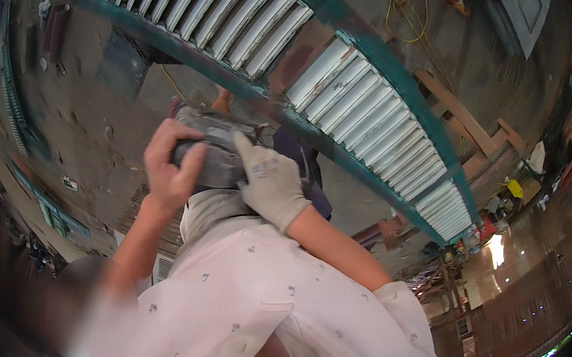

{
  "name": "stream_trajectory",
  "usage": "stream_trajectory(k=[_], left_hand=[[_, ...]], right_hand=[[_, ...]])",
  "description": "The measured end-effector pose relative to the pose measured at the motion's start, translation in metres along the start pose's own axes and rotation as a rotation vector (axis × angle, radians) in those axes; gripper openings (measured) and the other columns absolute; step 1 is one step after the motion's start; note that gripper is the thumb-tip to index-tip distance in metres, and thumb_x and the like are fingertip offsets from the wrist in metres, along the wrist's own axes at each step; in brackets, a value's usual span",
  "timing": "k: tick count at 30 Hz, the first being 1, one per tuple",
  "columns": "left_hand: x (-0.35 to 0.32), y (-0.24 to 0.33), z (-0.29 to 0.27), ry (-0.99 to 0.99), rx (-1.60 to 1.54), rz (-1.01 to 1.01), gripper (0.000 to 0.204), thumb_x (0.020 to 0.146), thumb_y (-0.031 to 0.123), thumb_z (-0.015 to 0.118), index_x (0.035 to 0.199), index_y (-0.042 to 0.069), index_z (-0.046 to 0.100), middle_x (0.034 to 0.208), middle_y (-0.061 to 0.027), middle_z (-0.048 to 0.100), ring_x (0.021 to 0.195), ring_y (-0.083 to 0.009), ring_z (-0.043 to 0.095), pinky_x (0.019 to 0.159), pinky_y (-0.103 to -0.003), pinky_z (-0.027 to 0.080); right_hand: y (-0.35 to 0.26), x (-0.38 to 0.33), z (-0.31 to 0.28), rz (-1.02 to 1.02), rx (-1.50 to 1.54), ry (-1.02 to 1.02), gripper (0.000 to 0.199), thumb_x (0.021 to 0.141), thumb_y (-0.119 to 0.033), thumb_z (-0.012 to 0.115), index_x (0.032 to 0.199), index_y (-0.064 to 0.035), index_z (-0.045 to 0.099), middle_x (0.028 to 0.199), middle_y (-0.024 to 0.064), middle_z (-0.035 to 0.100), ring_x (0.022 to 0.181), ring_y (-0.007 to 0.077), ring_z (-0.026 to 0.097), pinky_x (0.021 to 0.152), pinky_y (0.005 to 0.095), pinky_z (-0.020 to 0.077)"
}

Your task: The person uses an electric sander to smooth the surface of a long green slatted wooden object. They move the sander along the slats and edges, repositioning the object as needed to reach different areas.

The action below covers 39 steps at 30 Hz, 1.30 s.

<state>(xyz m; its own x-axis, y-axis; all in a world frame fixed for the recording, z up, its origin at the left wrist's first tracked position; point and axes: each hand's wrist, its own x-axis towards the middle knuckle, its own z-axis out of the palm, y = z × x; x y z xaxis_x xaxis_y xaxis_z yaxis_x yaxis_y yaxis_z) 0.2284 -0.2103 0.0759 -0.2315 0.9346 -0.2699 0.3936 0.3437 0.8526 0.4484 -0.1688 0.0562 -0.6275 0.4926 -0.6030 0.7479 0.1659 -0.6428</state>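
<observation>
Head view: both hands meet in front of the chest, just below a long green-framed shutter panel (353,94) with white slats that lies across the view.

The left hand (169,168) is bare and its fingers are curled closed around the near left end of a dark grey, crumpled piece of fabric or padding (215,148). What the thing is exactly cannot be told; it looks soft, folded and dusty.

The right hand (270,187) wears a pale work glove. It lies over the right side of the same grey bundle, fingers spread and pressing down. Whether the thumb closes under it is hidden, so I cannot tell how firm that hold is.

The bundle sits between the two hands, close against the person's light patterned shirt (263,304) and just short of the green frame rail.

What could go wrong, as a judgement:
- The bare hand carries the only sure grip. If the gloved hand is merely resting, a tug could pull the bundle loose and drop it onto the concrete floor (100,120).
- The bare fingers work near the frame's edge, so a slip forward could scrape them on rough wood or flaking paint.
- A loose fold hanging from the bundle could snag on a slat.
- The floor beyond is littered with timber offcuts (464,122) and a yellow cord (403,11), a tripping risk if the person steps forward while looking down.
</observation>
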Motion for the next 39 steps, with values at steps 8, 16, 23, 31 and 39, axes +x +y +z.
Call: stream_trajectory(k=[8, 16, 23, 31, 39], left_hand=[[0.066, 0.025, 0.065, -0.374, -0.077, 0.328, 0.031, 0.089, 0.015, 0.082, 0.116, 0.002, 0.075, 0.119, -0.019, 0.066, 0.11, -0.0382, 0.068, 0.097, -0.044, 0.055], [0.202, -0.044, 0.005, -0.22, 0.447, 0.463, 0.059, 0.105, 0.039, 0.077, 0.153, 0.007, 0.063, 0.16, -0.0192, 0.056, 0.149, -0.0415, 0.053, 0.124, -0.05, 0.044], [0.287, -0.133, 0.004, 0.158, 0.837, 0.242, 0.089, 0.102, 0.062, 0.067, 0.175, 0.018, 0.038, 0.183, -0.0051, 0.029, 0.167, -0.0409, 0.028, 0.125, -0.074, 0.028], [0.29, -0.149, 0.011, 0.194, 0.882, 0.318, 0.086, 0.101, 0.054, 0.069, 0.174, 0.017, 0.041, 0.183, -0.0011, 0.033, 0.167, -0.0408, 0.027, 0.128, -0.065, 0.026], [0.284, -0.147, 0.008, 0.199, 0.871, 0.374, 0.086, 0.101, 0.051, 0.07, 0.174, 0.016, 0.041, 0.181, -0.0054, 0.037, 0.165, -0.0421, 0.031, 0.128, -0.064, 0.026]], right_hand=[[0.011, -0.013, 0.049, 0.224, 0.672, 0.554, 0.121, 0.091, -0.041, 0.091, 0.177, -0.0043, 0.014, 0.156, 0.0244, 0.062, 0.137, 0.0366, 0.068, 0.112, 0.0434, 0.0553], [-0.021, 0.052, 0.058, 0.605, 0.876, 1.02, 0.106, 0.09, -0.032, 0.09, 0.168, 0.0065, 0.031, 0.141, 0.0309, 0.068, 0.131, 0.0419, 0.071, 0.112, 0.0479, 0.0547], [0.006, 0.094, -0.056, 0.534, 1.16, 1.021, 0.055, 0.094, -0.029, 0.087, 0.131, 0.0063, 0.066, 0.105, 0.0135, 0.075, 0.083, 0.0218, 0.073, 0.068, 0.0386, 0.0596], [0.011, 0.106, -0.099, 0.627, 1.202, 0.971, 0.051, 0.095, -0.035, 0.088, 0.116, 0.0104, 0.08, 0.1, 0.0119, 0.08, 0.072, 0.0215, 0.073, 0.066, 0.0376, 0.0603], [-0.034, 0.076, 0.064, 0.747, 0.824, 1.194, 0.039, 0.093, -0.023, 0.091, 0.117, 0.0056, 0.078, 0.107, 0.0079, 0.081, 0.091, 0.0158, 0.074, 0.082, 0.0369, 0.0607]])
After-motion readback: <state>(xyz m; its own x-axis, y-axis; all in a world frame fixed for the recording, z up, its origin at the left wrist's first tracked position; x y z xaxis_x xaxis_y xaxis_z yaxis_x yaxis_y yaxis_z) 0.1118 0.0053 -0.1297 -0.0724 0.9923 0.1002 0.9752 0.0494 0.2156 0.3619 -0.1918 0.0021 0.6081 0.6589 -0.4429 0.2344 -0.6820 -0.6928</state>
